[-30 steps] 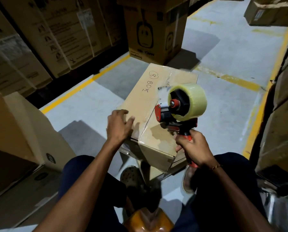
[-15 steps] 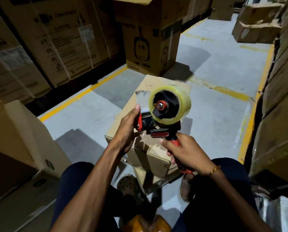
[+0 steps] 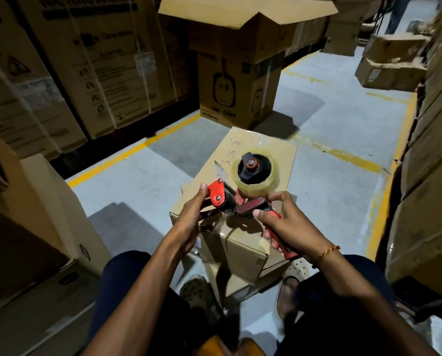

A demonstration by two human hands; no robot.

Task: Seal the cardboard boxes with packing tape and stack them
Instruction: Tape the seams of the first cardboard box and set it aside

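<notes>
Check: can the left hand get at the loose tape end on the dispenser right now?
Probably yes. The left hand already touches the dispenser at its red front plate, and the tape end sticks up just above it with nothing between.

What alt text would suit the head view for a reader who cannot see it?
A seated person's right hand grips a red tape dispenser over a closed cardboard box, while the left hand holds its front end.

We see a plain brown cardboard box [image 3: 250,160] with black handwriting, a red-and-black tape dispenser [image 3: 230,199] carrying a clear, yellowish tape roll [image 3: 256,176]. We note yellow lines [image 3: 137,147] on the grey floor [image 3: 330,124].
</notes>
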